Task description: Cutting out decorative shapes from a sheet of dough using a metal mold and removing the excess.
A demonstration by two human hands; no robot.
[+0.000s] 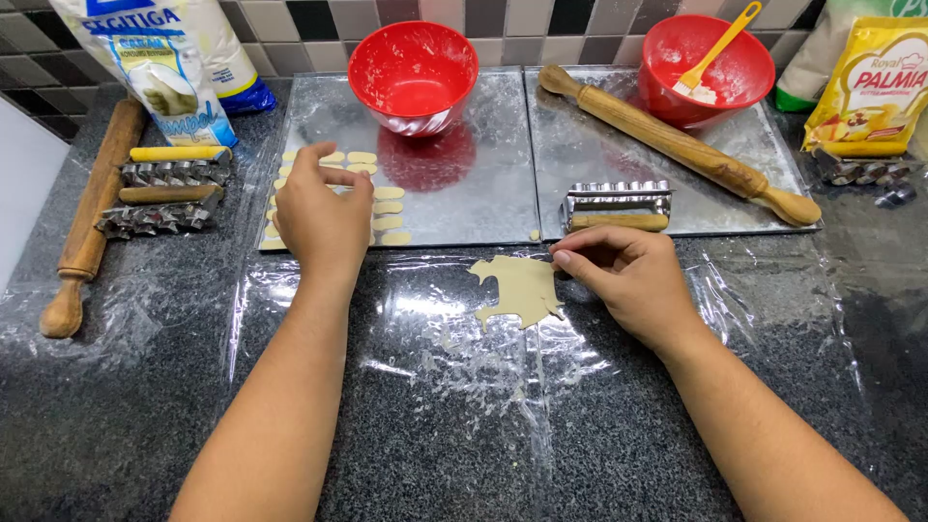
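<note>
The right hand (628, 275) pinches the far right edge of a thin, ragged dough scrap (522, 288) lying flat on clear plastic wrap (435, 387), near the middle of the dark counter. The left hand (319, 217), fingers loosely spread and gripping nothing, rests over small oval dough pieces (389, 208) on the left metal tray (483, 184). The scrap looks soft, light and easily torn; its edge seems the best hold. Its long axis runs near to far, slightly tilted

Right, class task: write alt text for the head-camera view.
A left hand places oval dough pieces on a metal tray, while the right hand pinches a dough scrap on plastic film.
</note>
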